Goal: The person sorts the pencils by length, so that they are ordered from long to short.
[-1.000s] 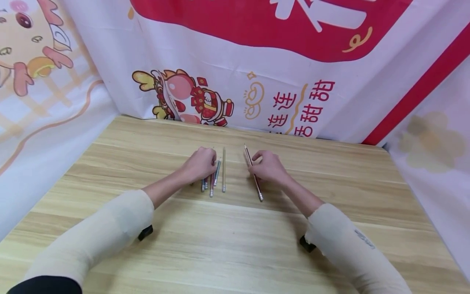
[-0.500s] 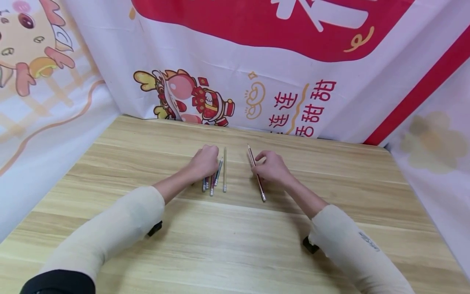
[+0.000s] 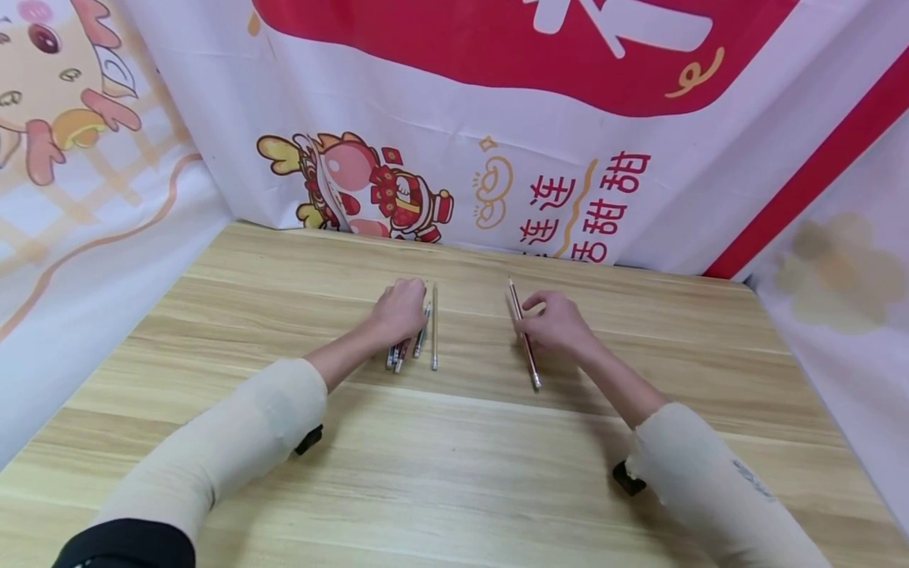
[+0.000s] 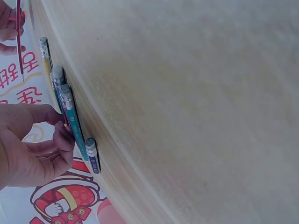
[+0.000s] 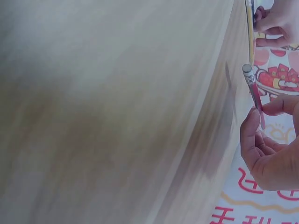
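In the head view, my right hand (image 3: 559, 322) pinches a dark red pencil (image 3: 528, 347) between thumb and fingertips. The right wrist view has this red pencil (image 5: 255, 91) slightly above the table, with its shadow below. My left hand (image 3: 400, 310) bends over a small cluster of pencils (image 3: 399, 356), its fingertips pinching a pencil there. In the left wrist view, a teal pencil (image 4: 73, 123) partly covers the pinched spot, and a dark blue pencil (image 4: 93, 156) lies nearby. Beside the left hand lie a blue-green pencil (image 3: 420, 339) and a natural-yellow pencil (image 3: 435, 327).
The pale wood-grain table (image 3: 454, 473) runs up to a printed cloth backdrop (image 3: 426, 102) at the far edge. Another cloth wall (image 3: 838, 315) stands on the right. Bare tabletop separates the yellow pencil from my right hand.
My right hand has moved right with the dark red pencil, away from the others. My left hand has shifted slightly right; a red pencil's eraser end under it has swung left toward the cluster.
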Demonstrator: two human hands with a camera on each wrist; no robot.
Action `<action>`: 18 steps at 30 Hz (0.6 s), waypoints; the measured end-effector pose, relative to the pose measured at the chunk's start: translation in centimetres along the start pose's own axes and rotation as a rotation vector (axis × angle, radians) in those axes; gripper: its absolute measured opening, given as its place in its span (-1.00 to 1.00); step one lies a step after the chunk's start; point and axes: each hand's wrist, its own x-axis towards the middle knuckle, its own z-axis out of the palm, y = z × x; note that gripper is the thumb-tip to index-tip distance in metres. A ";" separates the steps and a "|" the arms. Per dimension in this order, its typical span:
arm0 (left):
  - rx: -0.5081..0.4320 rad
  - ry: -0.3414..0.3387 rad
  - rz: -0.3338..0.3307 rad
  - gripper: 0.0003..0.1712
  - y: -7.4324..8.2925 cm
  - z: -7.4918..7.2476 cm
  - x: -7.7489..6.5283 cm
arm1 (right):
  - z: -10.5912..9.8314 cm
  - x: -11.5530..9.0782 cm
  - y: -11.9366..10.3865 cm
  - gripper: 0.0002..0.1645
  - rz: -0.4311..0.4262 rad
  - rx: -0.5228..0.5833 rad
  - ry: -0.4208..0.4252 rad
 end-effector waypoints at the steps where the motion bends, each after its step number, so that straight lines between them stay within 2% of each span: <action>1: -0.004 -0.002 -0.003 -0.84 0.0 0.0 0.0 | -0.2 0.0 0.2 -0.52 0.005 0.006 -0.001; 11: -0.074 0.004 -0.031 -0.69 -0.2 -0.5 0.0 | -1.6 -0.3 1.7 -0.51 0.034 0.012 0.010; 13: -0.102 0.007 -0.040 -0.74 -0.3 -0.8 0.0 | -1.8 -0.3 2.0 -0.51 0.041 0.020 0.013; 17: -0.161 0.026 -0.041 -0.97 -0.5 -1.4 -0.1 | -2.3 -0.5 2.5 -0.50 0.056 0.040 0.013; 18: -0.180 0.030 -0.040 -0.92 -0.6 -1.5 -0.1 | -2.5 -0.5 2.6 -0.50 0.059 0.044 0.013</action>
